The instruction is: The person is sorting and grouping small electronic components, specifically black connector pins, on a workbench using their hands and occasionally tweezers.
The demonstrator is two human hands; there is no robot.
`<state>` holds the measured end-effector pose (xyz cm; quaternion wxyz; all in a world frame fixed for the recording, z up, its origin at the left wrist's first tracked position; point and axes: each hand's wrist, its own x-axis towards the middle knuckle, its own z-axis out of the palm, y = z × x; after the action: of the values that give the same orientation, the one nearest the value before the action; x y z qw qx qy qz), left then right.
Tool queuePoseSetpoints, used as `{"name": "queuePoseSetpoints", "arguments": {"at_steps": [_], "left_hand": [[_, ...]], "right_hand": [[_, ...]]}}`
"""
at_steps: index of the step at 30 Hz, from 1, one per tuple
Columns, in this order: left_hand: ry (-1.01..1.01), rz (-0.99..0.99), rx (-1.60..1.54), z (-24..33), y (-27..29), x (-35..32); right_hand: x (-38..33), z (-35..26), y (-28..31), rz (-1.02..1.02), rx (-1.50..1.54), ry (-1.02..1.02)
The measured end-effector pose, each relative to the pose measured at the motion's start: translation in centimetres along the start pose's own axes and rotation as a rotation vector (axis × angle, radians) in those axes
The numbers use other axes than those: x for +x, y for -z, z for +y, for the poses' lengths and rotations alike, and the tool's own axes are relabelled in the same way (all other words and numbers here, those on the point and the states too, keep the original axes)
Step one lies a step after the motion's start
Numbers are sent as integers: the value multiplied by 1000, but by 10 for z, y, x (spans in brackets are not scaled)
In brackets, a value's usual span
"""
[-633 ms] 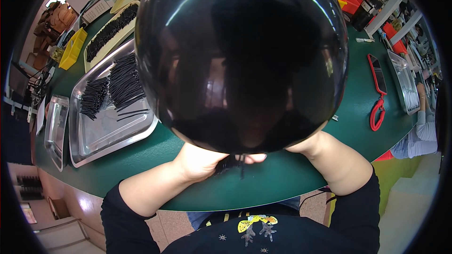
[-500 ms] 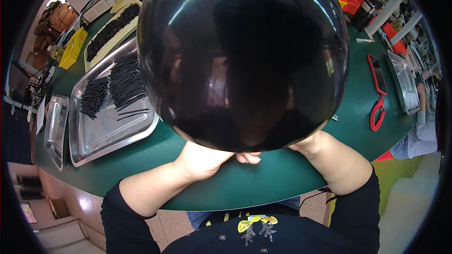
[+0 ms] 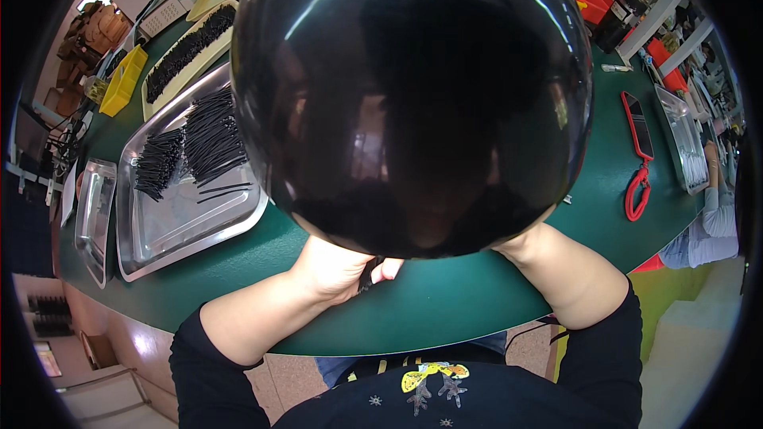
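A large glossy black dome (image 3: 421, 119) fills the middle of the view and hides most of both hands. My left hand (image 3: 330, 270) reaches under its lower left edge. Its fingers are closed, and a small dark piece (image 3: 367, 275) shows between them and a fingertip; its kind is not clear. Only the wrist end of my right hand (image 3: 524, 245) shows at the dome's lower right; its fingers are hidden. To the left stands a metal tray (image 3: 183, 238) with two piles of thin black tube-like strips (image 3: 213, 139) and a few loose ones.
A narrow metal tray (image 3: 94, 214) lies at the far left of the green table (image 3: 429, 310). Behind are a yellow bin (image 3: 123, 83) and a cream tray (image 3: 151, 103) of black pieces. At right lie a red-cased phone (image 3: 637, 127) with a strap and another metal tray (image 3: 682, 139).
My left hand's visible fingertip has shifted slightly left, and the small dark piece now shows beside it. The dome appears very slightly farther right; my right arm has hardly moved.
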<state>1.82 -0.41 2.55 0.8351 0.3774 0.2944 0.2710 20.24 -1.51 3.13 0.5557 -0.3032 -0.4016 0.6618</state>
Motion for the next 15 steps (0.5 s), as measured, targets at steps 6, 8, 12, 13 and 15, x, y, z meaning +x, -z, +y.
{"name": "queuePoseSetpoints", "arguments": {"at_steps": [6,8,12,13,15], "left_hand": [[45,-158,-225,-5,11,0],[40,-172,-262,-9,16,0],[46,-267,-339,-4,6,2],[46,-264,-337,-4,6,2],[49,-279,-321,-5,9,0]], "right_hand": [[0,-4,-2,-118,-128,18],[5,-5,8,-248,117,-60],[-2,-11,-12,-40,-233,17],[-2,-10,-12,-42,-230,17],[1,-6,-9,-109,-189,6]]}}
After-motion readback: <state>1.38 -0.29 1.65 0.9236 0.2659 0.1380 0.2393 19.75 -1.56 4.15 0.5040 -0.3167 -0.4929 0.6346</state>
